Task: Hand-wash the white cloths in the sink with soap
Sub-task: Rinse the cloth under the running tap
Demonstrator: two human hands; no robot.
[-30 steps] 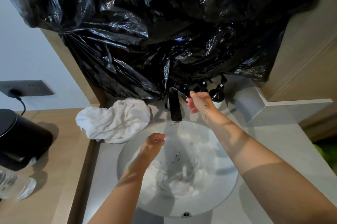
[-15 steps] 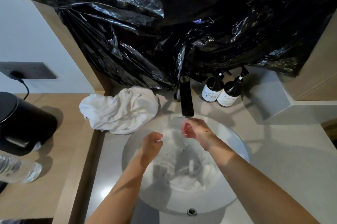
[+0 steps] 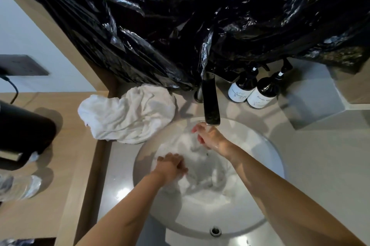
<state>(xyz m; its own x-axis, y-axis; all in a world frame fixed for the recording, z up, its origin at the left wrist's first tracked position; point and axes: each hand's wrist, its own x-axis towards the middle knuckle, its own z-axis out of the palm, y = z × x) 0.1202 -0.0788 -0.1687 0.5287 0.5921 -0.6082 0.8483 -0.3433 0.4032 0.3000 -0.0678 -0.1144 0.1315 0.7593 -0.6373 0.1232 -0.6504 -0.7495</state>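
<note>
A wet white cloth (image 3: 206, 183) lies bunched in the round white sink (image 3: 270, 167). My left hand (image 3: 172, 165) is down on the cloth's left part, its fingers curled into the fabric. Just below the tip of the dark faucet spout (image 3: 210, 103) is my right hand (image 3: 208, 137), with its fingers loosely bent over the back of the cloth and nothing plainly gripped. A second white cloth (image 3: 128, 117) sits crumpled on the counter left of the faucet. Two dark pump soap bottles (image 3: 258, 93) stand right of the faucet.
Black plastic sheeting (image 3: 180, 25) hangs over the wall above the sink. A black appliance (image 3: 24, 129) and a clear plastic bottle (image 3: 18, 187) sit on the wooden counter at left. A grey ledge block (image 3: 316, 101) stands at right.
My right hand came down from the faucet and bottles into the basin under the spout. My left hand dropped from above the sink onto the cloth.
</note>
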